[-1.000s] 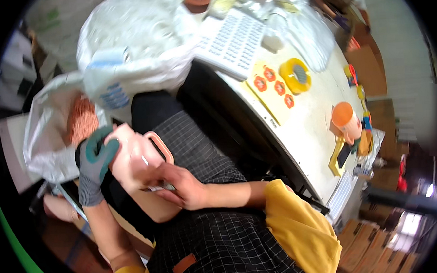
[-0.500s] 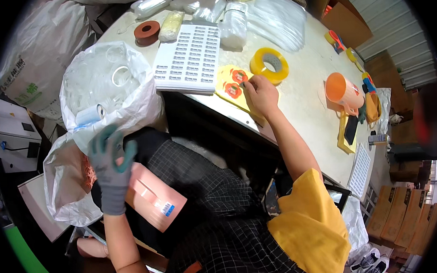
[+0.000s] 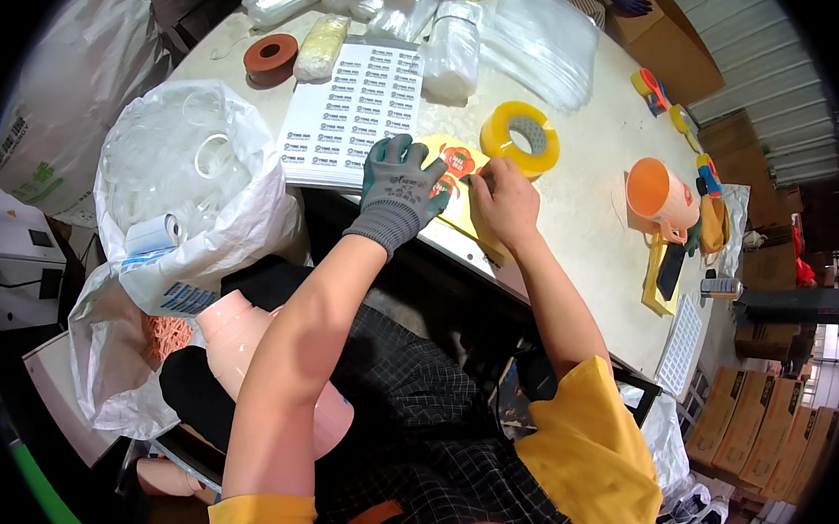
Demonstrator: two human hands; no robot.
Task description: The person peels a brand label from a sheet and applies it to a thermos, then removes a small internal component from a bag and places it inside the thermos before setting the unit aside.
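Observation:
My left hand point(image 3: 401, 187), in a grey and green work glove, rests at the table edge over the white label sheets point(image 3: 323, 139) and a yellow sheet point(image 3: 442, 147) with red-orange stickers. Its fingers and thumb are apart. My bare right hand point(image 3: 507, 203) has its fingers pinched together at the right side of the yellow sheet; whatever is between the fingertips cannot be made out. A pink bottle point(image 3: 233, 333) lies tilted across my lap, partly hidden behind my left forearm.
Behind my right hand lies a roll of clear yellow tape point(image 3: 521, 140). An orange cup point(image 3: 661, 194) stands further right. A white sack point(image 3: 273, 175) of clear plastic parts is at the left. Clear bags point(image 3: 536, 42) lie at the back, where another person's gloved hand point(image 3: 630, 2) shows.
My left hand has moved from beside the sack, up and right to the sheets on the table. The bottle on my lap has turned, its neck now showing. My right hand stays near the stickers.

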